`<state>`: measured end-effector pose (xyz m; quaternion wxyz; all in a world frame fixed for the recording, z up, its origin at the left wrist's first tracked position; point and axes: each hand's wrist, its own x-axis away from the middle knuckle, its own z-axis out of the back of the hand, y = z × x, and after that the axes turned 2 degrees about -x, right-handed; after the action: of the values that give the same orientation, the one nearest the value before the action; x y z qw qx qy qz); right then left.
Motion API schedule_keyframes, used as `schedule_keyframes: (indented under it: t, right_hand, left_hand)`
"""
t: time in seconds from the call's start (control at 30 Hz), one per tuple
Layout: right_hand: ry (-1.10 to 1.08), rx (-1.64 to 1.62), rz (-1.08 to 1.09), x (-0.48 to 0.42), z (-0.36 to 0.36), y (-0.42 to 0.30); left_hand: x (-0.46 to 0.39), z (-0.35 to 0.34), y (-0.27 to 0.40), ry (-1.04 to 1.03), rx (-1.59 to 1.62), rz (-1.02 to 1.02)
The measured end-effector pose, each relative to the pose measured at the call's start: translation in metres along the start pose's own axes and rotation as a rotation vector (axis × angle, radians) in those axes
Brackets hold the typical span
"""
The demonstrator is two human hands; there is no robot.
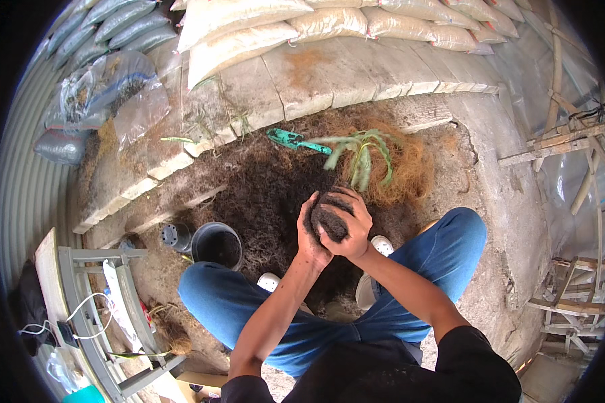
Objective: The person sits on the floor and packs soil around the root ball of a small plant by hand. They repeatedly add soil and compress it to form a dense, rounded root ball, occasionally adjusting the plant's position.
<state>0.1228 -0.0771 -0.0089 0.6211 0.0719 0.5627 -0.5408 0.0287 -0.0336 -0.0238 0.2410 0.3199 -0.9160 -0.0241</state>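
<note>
A dark ball of soil [331, 225] sits between my two hands. My left hand [310, 237] cups it from the left and below, while my right hand [352, 221] wraps its fingers over the right and top. Just beyond my fingers a plant with long green leaves [365, 158] spreads out; whether its base is inside the soil ball cannot be made out. Loose brown coconut fibre [413, 169] lies around and behind the leaves. Dark potting soil [262, 191] covers the ground under my hands.
A turquoise hand trowel [300, 141] lies past the soil. Left of it are a black plastic pot [217, 247] and a small overturned pot [175, 237]. A wooden bench [88, 302] holds a white cable. Stacked sacks [327, 25] line the back over concrete slabs [297, 80].
</note>
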Motion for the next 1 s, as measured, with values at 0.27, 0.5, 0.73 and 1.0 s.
schedule_keyframes:
  t: [0.27, 0.5, 0.73, 1.0]
  right_hand:
    - [0.529, -1.000, -1.007, -0.009, -0.011, -0.014]
    - [0.285, -1.667, -1.391, 0.017, 0.016, 0.025]
    - [0.215, -1.519, -1.322, 0.020, 0.011, 0.034]
    - [-0.145, -0.359, -0.736, -0.058, 0.065, -0.052]
  left_hand:
    - [0.019, -0.035, 0.012, 0.000, -0.159, -0.217]
    - [0.015, -0.033, 0.013, -0.187, -1.744, -1.262]
    - [-0.011, -0.014, 0.003, -0.173, -1.750, -1.231]
    - [-0.006, 0.001, 0.043, -0.262, 0.120, 0.025]
